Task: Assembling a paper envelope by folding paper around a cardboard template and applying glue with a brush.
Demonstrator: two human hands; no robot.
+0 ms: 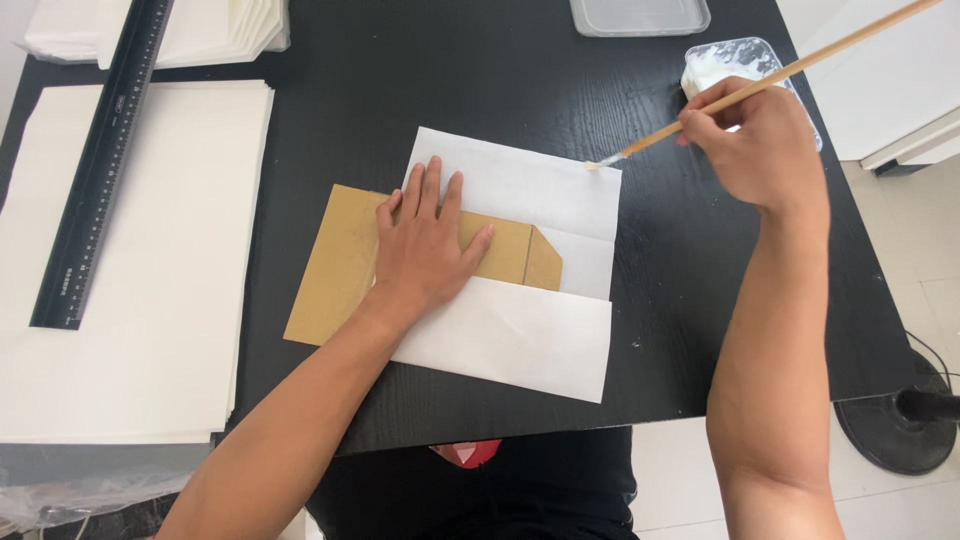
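Left hand: the left hand [425, 245] lies flat, fingers spread and grasping nothing, pressing down on the cardboard template where it meets the folded paper.

Right hand: the right hand [760, 140] is closed in a pinch around one wooden-handled brush [770, 78], held up near the far right corner of the table.

Brush: one; its whitened tip touches the upper right corner of the white sheet, and the long handle slants up and to the right, out past the table edge.

Folded paper: one white sheet [520, 265] in the middle of the black table [680, 260], its lower flap turned up over the lower edge of the cardboard.

Cardboard template: one brown piece [335, 270], rectangular with clipped corners at its right end, tucked into the fold and sticking out to the left.

Paste tray: one shallow clear tray [745, 55] with white paste, just behind the right hand.

Clear container: one empty-looking plastic box [640, 15] at the far edge of the table.

Paper stacks: two; one large stack of white sheets [150, 330] at the left, one smaller pile [215, 30] in the far left corner.

Ruler: one long black ruler [100, 165], lying diagonally across both stacks.

Fan base: one round black stand [895, 420] on the floor to the right.
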